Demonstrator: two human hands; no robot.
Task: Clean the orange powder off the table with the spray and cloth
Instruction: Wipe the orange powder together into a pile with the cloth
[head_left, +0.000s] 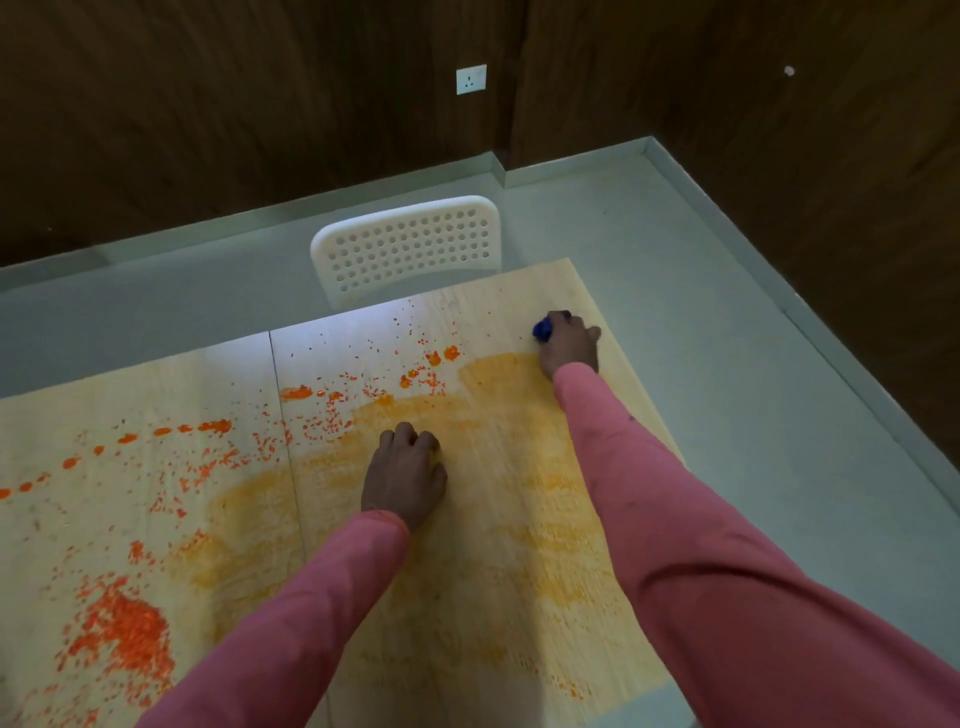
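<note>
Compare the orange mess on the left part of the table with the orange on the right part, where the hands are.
The left-side powder is deep red-orange; the right-side smear is pale yellow-orange.
The left-side powder lies in loose grains, clumps and a dotted trail; the right-side smear is a thin, streaked film, seemingly wiped.
Neither hand reaches the left-side powder; the left hand rests on the right-side smear, and the right hand sits at its far edge.
Both are on the same light wooden table.

Dim room, bright glare on table (363, 332), soft focus, perhaps wide-angle edge bending
</note>
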